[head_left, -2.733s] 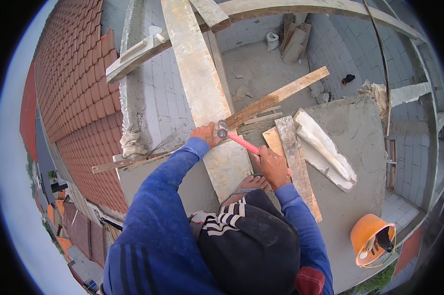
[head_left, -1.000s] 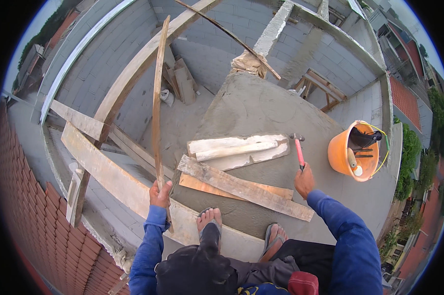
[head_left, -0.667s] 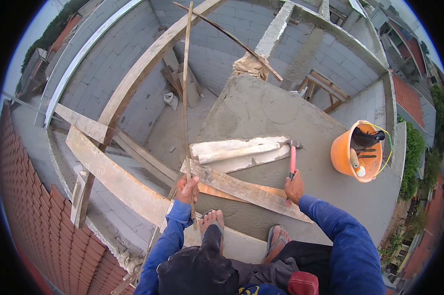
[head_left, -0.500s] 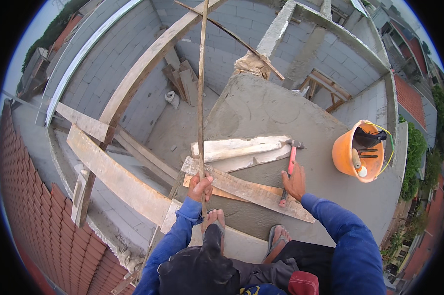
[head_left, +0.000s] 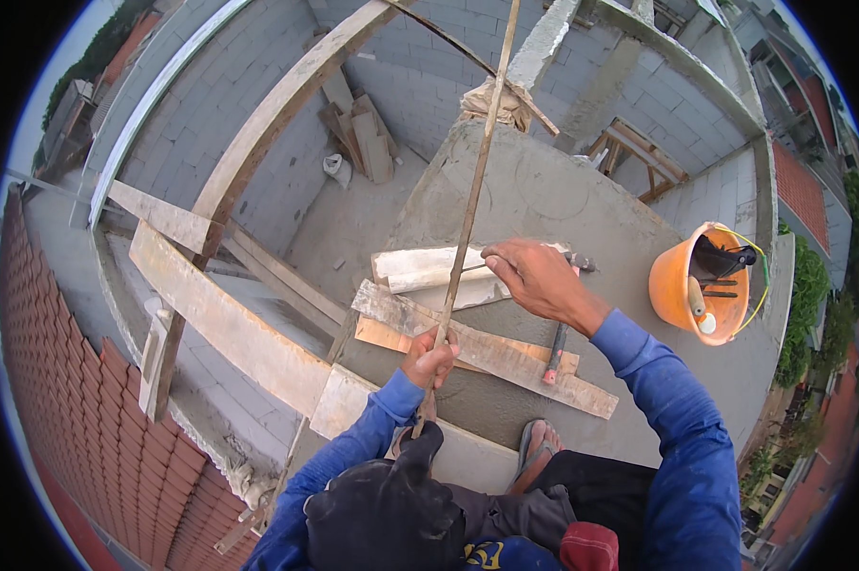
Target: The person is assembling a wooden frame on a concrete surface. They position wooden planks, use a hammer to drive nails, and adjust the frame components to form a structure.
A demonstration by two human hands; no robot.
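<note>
My left hand (head_left: 432, 360) grips a long wooden strip (head_left: 484, 167) low down; it slants up and away. My right hand (head_left: 534, 281) is raised beside the strip with fingers bent together near it; a thin dark piece shows at the fingertips, too small to name. Beneath that hand a hammer (head_left: 555, 360) with a red-and-black handle rests across loose boards (head_left: 582, 398), its head partly showing beyond my wrist. A white-coated board (head_left: 406, 276) lies behind these on the grey concrete slab (head_left: 553, 190).
An orange bucket (head_left: 677, 295) holding tools stands on the slab's right. To the left are planks (head_left: 230, 324) and a beam (head_left: 268, 143) over a lower floor (head_left: 344, 238) with block walls. Red roof tiles (head_left: 78, 400) lie beyond the left wall.
My right hand has let go of the hammer and moved up and left to the strip. My left hand has moved right, bringing the strip across the slab.
</note>
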